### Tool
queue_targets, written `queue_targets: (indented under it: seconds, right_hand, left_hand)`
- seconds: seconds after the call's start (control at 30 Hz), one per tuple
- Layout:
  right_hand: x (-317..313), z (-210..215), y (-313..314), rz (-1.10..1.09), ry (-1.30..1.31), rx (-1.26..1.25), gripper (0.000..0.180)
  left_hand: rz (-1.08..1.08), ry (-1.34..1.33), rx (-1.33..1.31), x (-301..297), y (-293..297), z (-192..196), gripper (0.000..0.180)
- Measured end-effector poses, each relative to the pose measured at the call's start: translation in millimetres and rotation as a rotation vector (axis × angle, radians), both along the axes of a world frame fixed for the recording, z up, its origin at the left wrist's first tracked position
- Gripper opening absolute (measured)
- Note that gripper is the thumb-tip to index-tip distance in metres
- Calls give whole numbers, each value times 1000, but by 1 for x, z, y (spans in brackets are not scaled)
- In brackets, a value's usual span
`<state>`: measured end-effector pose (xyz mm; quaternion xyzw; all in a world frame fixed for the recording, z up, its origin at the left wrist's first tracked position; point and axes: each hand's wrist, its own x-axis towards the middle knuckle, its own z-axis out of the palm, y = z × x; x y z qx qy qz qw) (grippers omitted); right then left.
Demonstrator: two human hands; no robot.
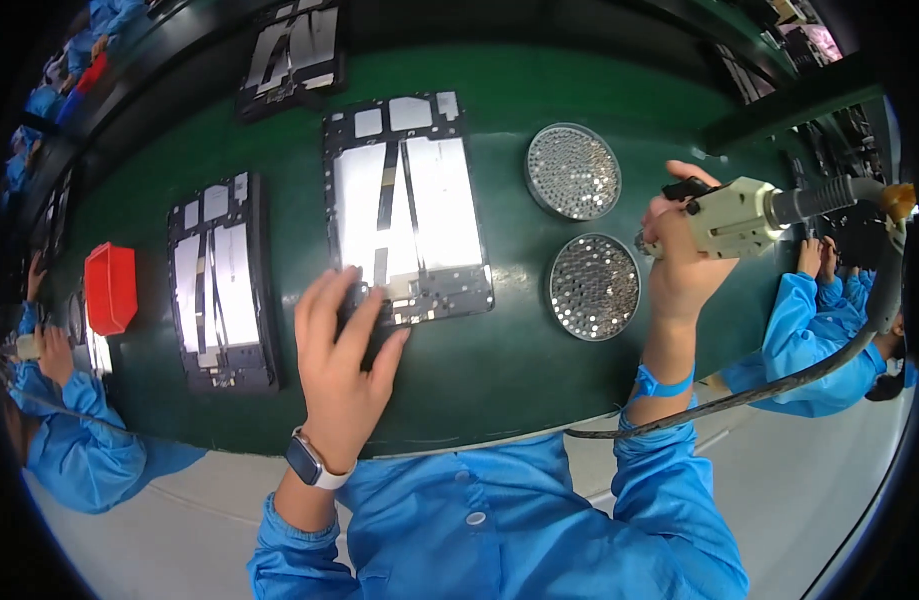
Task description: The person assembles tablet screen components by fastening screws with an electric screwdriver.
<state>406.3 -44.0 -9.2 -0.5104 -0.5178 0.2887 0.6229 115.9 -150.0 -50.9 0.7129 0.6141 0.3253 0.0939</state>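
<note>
My left hand [341, 352] lies flat with fingers apart on the near left corner of a dark tablet frame [409, 205] with silvery panels, resting on the green conveyor belt [499, 360]. My right hand [679, 262] grips a cream electric screwdriver [741, 215] held up at the right, above and beside the nearer of two round screw trays [593, 286]. The farther round tray [572, 171] sits just beyond it. A dark cable [779, 385] runs from the tool down past my right sleeve.
A second tablet frame [222, 285] lies to the left and a third frame [291, 55] farther back. A red bin [111, 287] sits at the left edge. Other people in blue coats work at left [74, 440] and right [814, 350].
</note>
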Motion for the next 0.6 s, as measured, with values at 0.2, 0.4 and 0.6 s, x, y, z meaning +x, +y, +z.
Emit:
queue_targets:
  seconds: [0.2, 0.4, 0.6]
  right_hand:
    - [1, -9, 5, -29, -48, 122, 33]
    - [0, -8, 1, 16, -42, 101, 35]
    - [10, -24, -3, -32, -98, 115, 38]
  left_hand:
    - [114, 28, -147, -2, 1, -17, 68]
    - [154, -1015, -234, -9, -3, -12, 54]
    - [154, -1626, -445, -45, 13, 29, 53]
